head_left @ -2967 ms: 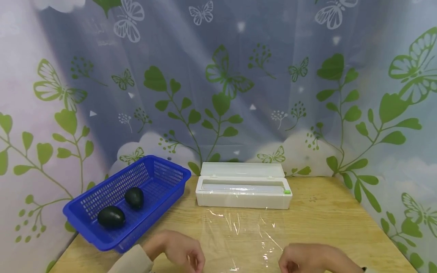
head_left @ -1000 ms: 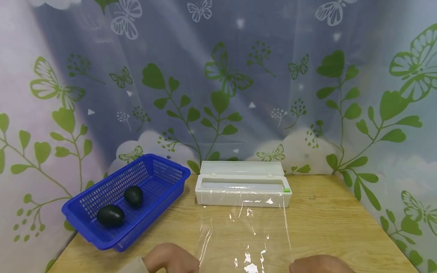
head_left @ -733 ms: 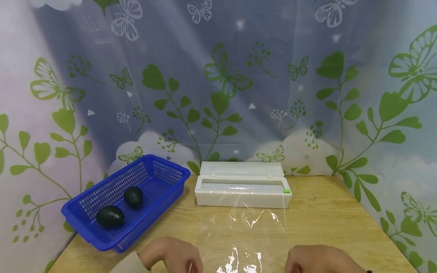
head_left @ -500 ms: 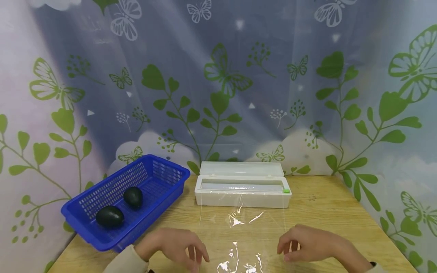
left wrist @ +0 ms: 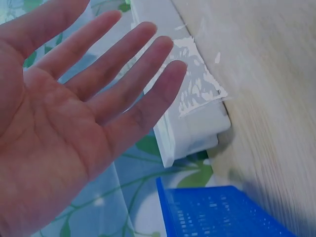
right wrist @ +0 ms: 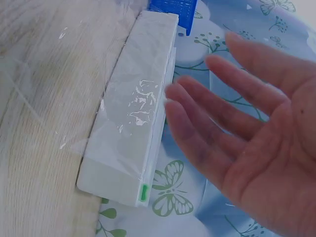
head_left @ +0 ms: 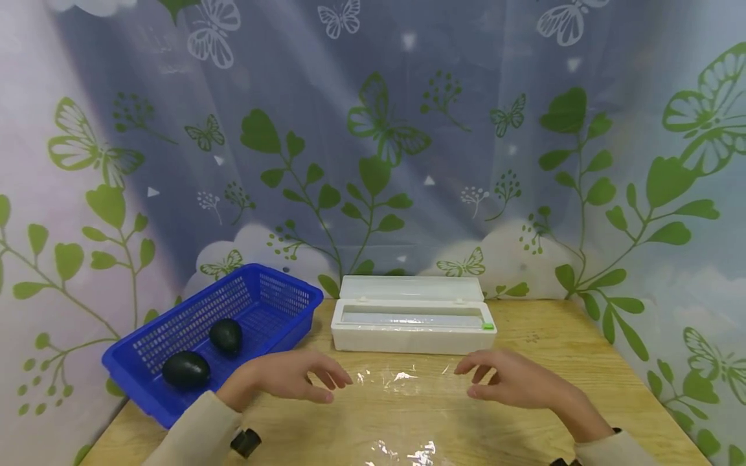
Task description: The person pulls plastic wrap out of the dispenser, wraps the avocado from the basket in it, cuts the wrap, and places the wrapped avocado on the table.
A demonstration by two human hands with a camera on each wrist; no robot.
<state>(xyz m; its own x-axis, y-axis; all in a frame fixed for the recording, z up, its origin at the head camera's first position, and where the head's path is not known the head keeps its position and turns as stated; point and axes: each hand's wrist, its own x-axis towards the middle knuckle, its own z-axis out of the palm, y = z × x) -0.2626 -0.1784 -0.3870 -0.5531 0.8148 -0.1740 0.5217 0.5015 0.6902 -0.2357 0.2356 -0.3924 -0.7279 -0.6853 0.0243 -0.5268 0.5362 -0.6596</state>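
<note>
A sheet of clear plastic wrap (head_left: 402,414) runs from the white wrap dispenser box (head_left: 414,340) over the table toward the front edge. The box's lid (head_left: 412,287) stands raised, a roll (head_left: 414,319) lies inside, and a green slider (head_left: 488,326) sits at its right end. My left hand (head_left: 294,375) hovers over the wrap's left side with relaxed, empty fingers. Opposite it, my right hand (head_left: 509,378) hovers over the right side, fingers loosely bent and holding nothing. Both wrist views show the palms bare, with the box (right wrist: 123,103) beyond the fingertips.
A blue plastic basket (head_left: 291,323) stands at the left, partly behind my left forearm. Two dark green avocado-like fruits (head_left: 186,370) lie in it. A patterned curtain (head_left: 443,162) hangs behind the wooden table (head_left: 571,349).
Both hands, earlier gripping the wrap's near end at the front, have let go. They have risen forward toward the box, and the wrap now lies lower over the table.
</note>
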